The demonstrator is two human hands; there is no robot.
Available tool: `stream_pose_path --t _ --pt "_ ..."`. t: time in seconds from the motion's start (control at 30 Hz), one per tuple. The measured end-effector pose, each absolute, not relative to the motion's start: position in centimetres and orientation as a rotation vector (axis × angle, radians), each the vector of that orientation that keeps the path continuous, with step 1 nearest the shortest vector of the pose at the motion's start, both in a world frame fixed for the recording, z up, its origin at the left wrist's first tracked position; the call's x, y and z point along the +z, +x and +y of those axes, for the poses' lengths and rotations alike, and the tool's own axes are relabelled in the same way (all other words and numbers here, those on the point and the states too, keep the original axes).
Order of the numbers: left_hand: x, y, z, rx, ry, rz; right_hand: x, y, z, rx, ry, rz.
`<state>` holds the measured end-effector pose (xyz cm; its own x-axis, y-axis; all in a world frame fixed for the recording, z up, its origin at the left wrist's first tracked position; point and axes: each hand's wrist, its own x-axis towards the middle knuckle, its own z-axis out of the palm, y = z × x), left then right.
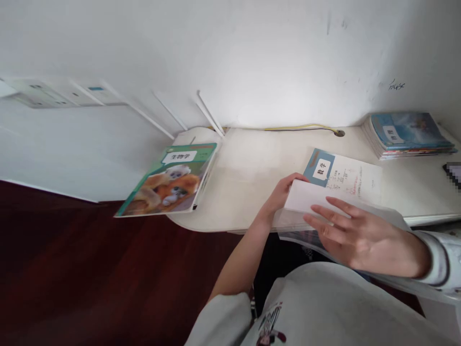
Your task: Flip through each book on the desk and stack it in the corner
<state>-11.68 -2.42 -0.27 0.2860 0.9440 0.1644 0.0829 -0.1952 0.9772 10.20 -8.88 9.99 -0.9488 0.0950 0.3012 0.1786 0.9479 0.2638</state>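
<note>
The white wall (234, 57) is filling the upper half of the view, and the dark red floor (90, 269) is spreading across the 8 o'clock corner. The pale bench (259, 182) is running from centre toward 3 o'clock, its right end cut off by the frame.

A biology textbook (169, 180) with monkeys on the cover is lying at the bench's 9 o'clock end, its near corner hanging over the edge. A stack of books (406, 134) is sitting at 2 o'clock, only the top cover showing.

The math textbook (342, 180) is lying on the bench just right of centre, white pages hiding its lower part. The right hand (355, 235) is resting flat on those pages, grip released and fingers spread. The left hand (284, 194) is clenching the pages' 9 o'clock edge, its fingertips hidden underneath.

A yellow cable (298, 127) is trailing along the wall at 12 o'clock. A dark object (454, 174) at 3 o'clock is blurred beyond telling.
</note>
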Motion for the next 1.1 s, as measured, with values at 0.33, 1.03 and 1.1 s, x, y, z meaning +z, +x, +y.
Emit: stream_pose_path --t 0.33,1.03,1.1 --pt "-0.4 -11.4 -2.9 1.076 1.505 0.996 11.7 10.8 -8.1 -0.852 -0.248 -2.747" --pt "2.4 -10.3 -6.6 1.255 1.917 0.796 13.4 11.6 -4.3 -0.436 -0.329 -2.878" --pt "2.7 -10.1 -6.3 1.273 1.871 0.829 13.3 11.6 -4.5 -0.524 -0.290 -2.818"
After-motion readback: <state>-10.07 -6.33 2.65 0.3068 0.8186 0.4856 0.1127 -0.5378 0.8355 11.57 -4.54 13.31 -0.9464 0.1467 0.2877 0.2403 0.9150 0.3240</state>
